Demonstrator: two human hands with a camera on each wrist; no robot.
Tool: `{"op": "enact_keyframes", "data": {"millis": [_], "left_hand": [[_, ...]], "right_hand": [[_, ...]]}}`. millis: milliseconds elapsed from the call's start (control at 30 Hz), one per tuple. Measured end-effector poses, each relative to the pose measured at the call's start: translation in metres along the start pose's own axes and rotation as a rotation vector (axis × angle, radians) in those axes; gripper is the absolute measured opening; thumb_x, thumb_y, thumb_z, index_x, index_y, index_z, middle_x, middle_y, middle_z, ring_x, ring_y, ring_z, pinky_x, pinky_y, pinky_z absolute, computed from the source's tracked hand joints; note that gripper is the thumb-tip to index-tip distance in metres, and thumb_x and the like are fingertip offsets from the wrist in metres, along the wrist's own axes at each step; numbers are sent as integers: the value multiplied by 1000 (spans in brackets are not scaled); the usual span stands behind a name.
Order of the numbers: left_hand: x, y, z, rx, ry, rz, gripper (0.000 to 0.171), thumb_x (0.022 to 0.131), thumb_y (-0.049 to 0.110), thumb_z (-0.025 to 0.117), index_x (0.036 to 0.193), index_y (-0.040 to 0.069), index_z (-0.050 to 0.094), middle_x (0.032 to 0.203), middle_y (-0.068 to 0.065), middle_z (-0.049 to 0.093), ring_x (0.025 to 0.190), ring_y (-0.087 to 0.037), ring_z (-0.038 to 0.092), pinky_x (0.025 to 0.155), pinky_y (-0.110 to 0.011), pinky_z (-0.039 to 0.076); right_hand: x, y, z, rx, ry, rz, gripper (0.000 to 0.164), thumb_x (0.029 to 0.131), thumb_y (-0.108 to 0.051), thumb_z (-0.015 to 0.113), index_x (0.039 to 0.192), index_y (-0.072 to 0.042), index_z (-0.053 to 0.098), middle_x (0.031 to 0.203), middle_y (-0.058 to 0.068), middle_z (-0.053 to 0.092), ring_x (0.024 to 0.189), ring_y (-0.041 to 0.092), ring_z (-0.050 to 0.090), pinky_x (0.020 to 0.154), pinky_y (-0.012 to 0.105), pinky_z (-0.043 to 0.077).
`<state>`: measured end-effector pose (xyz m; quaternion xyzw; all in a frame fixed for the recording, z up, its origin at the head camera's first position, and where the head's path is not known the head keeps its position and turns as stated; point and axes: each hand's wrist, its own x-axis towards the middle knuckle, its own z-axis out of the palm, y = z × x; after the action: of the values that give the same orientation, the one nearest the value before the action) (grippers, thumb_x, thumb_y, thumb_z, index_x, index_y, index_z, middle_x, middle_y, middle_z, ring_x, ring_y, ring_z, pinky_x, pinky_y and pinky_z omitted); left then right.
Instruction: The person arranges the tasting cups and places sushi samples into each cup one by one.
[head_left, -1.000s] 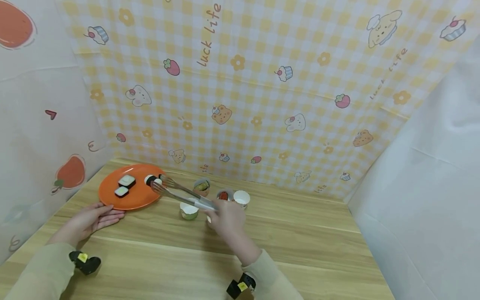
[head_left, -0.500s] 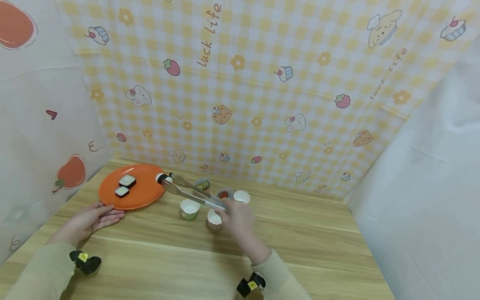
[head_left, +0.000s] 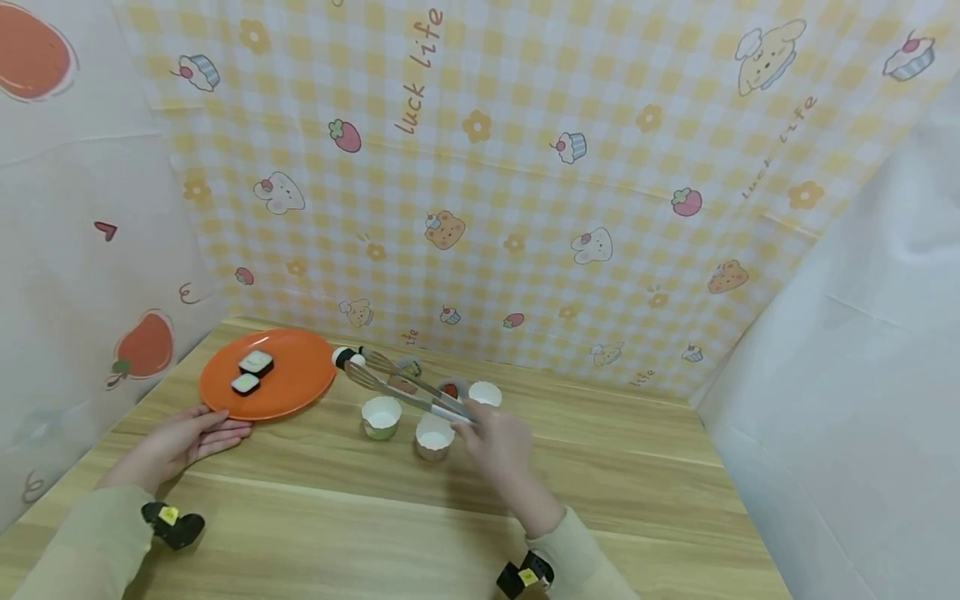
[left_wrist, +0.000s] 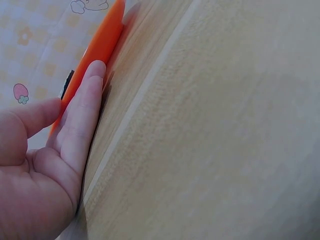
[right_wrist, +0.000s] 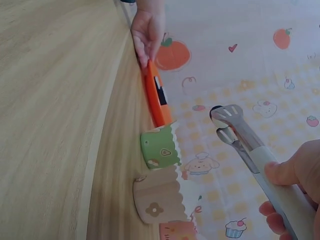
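Note:
My left hand (head_left: 183, 437) holds the near-left rim of the orange plate (head_left: 296, 379), thumb over the rim and straight fingers beneath it, as the left wrist view shows. Two square sushi rolls (head_left: 256, 362) with black sides and pale tops sit on the plate. My right hand (head_left: 498, 437) grips a pair of metal tongs (right_wrist: 250, 145) by their pale handles. Between the tong tips is a white sushi piece (head_left: 347, 358) with a black band, raised just past the plate's right edge. In the right wrist view the tips mostly hide this piece.
Several paper cups stand below the tongs: a green cup (right_wrist: 161, 146), a brown cup (right_wrist: 159, 195) and a white-lined cup (head_left: 485, 393). One back cup (head_left: 408, 367) contains something green, and another contains a red piece (head_left: 449, 390). A checked cloth (head_left: 525, 200) hangs behind the wooden table (head_left: 637, 500).
My right hand has moved right with the tongs, carrying the banded sushi piece from over the plate to beyond its right rim. The left hand stays at the plate.

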<state>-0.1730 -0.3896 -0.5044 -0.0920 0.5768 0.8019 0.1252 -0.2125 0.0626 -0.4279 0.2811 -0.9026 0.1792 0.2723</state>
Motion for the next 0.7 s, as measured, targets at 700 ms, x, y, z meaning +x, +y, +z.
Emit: {"op": "enact_keyframes", "data": {"millis": [700], "left_hand": [[0,1,0,-25,-2,-10,26,105,8,32,125,-8,28,94,-12,70,90,-21,69,86,-37,54]], "right_hand": [[-21,24,-14,81,81,7,26,73,-19,84,93,-6,74,83,6,72,62,13,67,48,19,52]]}}
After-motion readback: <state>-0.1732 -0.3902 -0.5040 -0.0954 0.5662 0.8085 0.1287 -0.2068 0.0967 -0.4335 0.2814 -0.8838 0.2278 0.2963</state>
